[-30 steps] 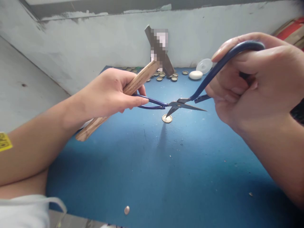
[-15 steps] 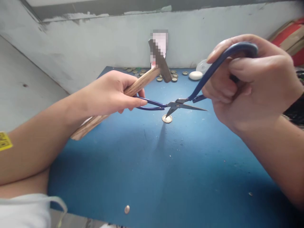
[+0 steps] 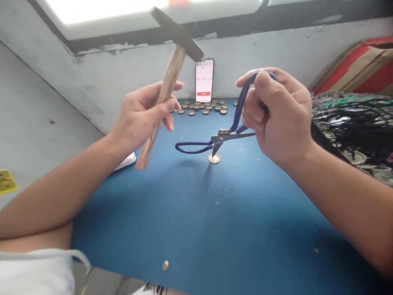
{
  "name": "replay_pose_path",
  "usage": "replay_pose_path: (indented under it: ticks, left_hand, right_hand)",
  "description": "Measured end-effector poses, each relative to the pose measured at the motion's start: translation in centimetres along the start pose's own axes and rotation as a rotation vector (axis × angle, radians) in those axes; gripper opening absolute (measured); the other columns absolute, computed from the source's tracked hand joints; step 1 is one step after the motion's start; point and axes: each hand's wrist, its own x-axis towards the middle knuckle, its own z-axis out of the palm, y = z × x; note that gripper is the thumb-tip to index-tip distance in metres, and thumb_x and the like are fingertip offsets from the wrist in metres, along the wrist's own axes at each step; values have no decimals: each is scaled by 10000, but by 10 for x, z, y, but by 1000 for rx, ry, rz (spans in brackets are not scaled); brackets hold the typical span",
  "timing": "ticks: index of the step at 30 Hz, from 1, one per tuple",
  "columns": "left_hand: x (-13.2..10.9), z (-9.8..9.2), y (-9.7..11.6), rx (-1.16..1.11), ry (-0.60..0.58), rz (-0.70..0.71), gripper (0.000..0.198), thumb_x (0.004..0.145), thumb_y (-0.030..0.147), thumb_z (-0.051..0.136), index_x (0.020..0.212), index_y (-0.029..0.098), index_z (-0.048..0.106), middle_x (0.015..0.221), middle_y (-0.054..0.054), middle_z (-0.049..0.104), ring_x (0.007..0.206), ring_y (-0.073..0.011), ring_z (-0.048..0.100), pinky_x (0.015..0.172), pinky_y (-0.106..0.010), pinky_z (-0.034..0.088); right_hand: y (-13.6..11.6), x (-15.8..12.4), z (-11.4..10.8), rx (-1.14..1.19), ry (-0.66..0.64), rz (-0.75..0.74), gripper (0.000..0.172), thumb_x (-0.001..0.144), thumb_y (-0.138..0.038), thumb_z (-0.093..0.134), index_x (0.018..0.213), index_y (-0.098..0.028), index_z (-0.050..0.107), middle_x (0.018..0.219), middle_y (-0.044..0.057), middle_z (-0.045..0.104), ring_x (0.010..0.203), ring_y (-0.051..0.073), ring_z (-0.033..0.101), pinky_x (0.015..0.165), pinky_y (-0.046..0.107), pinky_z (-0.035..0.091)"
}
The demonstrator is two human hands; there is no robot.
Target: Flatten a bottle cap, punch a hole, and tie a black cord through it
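A hammer (image 3: 167, 84) with a wooden handle is held by my left hand (image 3: 141, 112), its dark metal head tilted up above the table. My right hand (image 3: 276, 106) is closed around one blue handle of a pair of scissors (image 3: 221, 138), whose blades are spread apart. One blade tip points down onto a bottle cap (image 3: 214, 159) that lies on the blue table; whether the tip pierces it I cannot tell. The other blue handle loop sticks out to the left, with no hand on it.
Several bottle caps (image 3: 205, 111) lie at the back, before a phone (image 3: 204, 82) leaning on the wall. Tangled cords (image 3: 350, 127) and a red-and-brown cardboard box (image 3: 356, 65) sit at right. A small pale piece (image 3: 165, 265) lies near the front edge of the blue table (image 3: 245, 233).
My left hand has let go of the scissors' left handle and lifted away with the hammer, which is raised more upright. My right hand keeps its hold. The view has tilted up.
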Motion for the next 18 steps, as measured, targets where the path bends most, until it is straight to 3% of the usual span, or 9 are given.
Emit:
replay_pose_path:
  ticks: [2,5,8,11,13,15,18]
  left_hand:
    - [-6,-1,-1,28,-86,-74,414,970,496,633,1329,290,627,710,49,610,547,-81,491,515,-261,411]
    - [-19,-3,2,190,-44,-198,288,894,452,732,1093,243,726,581,47,472,488,-87,397,443,-258,284]
    - [-35,-5,7,183,13,-155,281,837,388,794,1074,248,734,663,29,570,524,-106,495,494,-263,404]
    - [-49,-7,9,51,-117,-159,350,911,462,700,1179,240,670,738,2,667,585,-154,626,589,-302,533]
    - [-58,-8,8,137,-186,-230,317,946,476,640,1103,202,670,626,20,606,503,-130,564,529,-270,495]
    - [-65,-7,8,221,-154,-272,287,966,452,601,1046,185,669,570,45,521,435,-94,454,461,-236,421]
    - [-71,-3,10,172,-101,-243,302,978,408,579,1205,211,606,649,45,538,488,-100,492,492,-226,448]
  right_hand:
    - [0,0,1,28,-5,17,150,916,-349,702,867,-208,693,497,-81,442,434,82,328,394,283,237]
    - [1,1,3,44,-43,17,168,915,-377,698,873,-218,670,514,-75,470,455,96,362,424,287,299]
    - [3,2,5,49,-86,21,181,922,-392,685,891,-214,670,531,-64,496,472,107,398,448,291,331]
    - [6,3,8,59,-113,16,177,950,-377,636,920,-210,688,524,-59,497,470,115,405,448,298,322]
    - [8,4,9,64,-118,8,174,952,-381,634,919,-219,689,522,-61,497,466,116,404,448,301,319]
    - [11,5,10,65,-118,2,175,941,-397,652,917,-227,685,525,-65,500,464,117,403,448,305,320]
    - [13,6,10,61,-112,-4,187,923,-418,670,918,-232,687,528,-69,501,456,113,389,447,312,313]
